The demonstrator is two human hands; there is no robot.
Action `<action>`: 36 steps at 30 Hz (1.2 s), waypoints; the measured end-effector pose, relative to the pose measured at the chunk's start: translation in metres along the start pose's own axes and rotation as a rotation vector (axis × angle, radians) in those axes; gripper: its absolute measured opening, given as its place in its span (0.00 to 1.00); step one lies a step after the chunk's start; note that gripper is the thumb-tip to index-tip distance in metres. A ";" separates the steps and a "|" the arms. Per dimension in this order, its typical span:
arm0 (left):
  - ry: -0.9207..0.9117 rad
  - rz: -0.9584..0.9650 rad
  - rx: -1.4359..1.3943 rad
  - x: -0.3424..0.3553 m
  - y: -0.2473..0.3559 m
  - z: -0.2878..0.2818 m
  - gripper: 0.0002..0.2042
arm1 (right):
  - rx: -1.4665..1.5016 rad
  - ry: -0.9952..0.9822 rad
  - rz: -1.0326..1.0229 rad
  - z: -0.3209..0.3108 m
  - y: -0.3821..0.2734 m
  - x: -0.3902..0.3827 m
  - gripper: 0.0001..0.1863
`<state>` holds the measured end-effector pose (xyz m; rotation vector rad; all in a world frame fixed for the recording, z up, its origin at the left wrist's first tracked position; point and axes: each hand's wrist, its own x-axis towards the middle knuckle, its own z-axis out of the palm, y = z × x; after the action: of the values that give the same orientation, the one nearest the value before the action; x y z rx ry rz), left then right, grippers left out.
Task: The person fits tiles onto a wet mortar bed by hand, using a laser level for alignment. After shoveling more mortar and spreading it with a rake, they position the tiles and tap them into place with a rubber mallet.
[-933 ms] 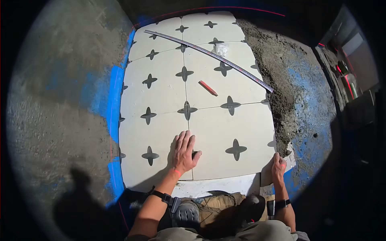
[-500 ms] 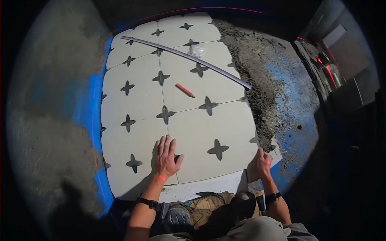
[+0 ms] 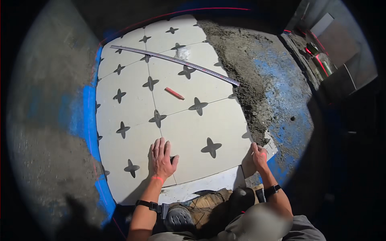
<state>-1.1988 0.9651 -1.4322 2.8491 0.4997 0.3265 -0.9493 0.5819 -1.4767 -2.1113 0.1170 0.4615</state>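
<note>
My left hand (image 3: 162, 160) lies flat, fingers stretched forward, over the seam between the two nearest cream floor tiles. A dark patterned cross shows partly beside its thumb. At the right edge of the near right tile (image 3: 189, 144), my right hand (image 3: 259, 156) has its fingers closed on the tile's rim; the fingertips underneath are hidden. Beyond my hands, a red carpenter's pencil (image 3: 174, 93) rests on a tile. Farther off, a long metal ruler (image 3: 173, 60) lies slantwise across the tiles, its right end reaching over the mortar.
Rough grey mortar (image 3: 241, 76) borders the tiles on the right, with blue-stained floor past it. A crumpled clear plastic piece (image 3: 183, 54) lies by the ruler. Blue edging (image 3: 89, 116) runs along the left wall. A green-toned object (image 3: 323, 64) and boards stand at far right.
The view has shifted slightly, so the tiles, ruler and pencil sit farther left. Both hands keep their places on the tiles.
</note>
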 end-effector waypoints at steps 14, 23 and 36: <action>-0.010 0.010 0.032 0.006 0.014 0.006 0.36 | -0.134 0.016 -0.109 -0.024 0.002 -0.004 0.29; 0.010 0.006 0.028 0.006 0.014 0.012 0.35 | -0.094 0.129 -0.029 -0.064 0.037 0.022 0.24; 0.333 -0.181 -0.307 -0.051 -0.036 0.021 0.20 | -0.017 -0.082 -0.180 -0.029 0.022 -0.019 0.24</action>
<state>-1.2509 0.9761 -1.4709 2.4409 0.6962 0.7772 -0.9648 0.5442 -1.4731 -2.0937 -0.1244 0.4416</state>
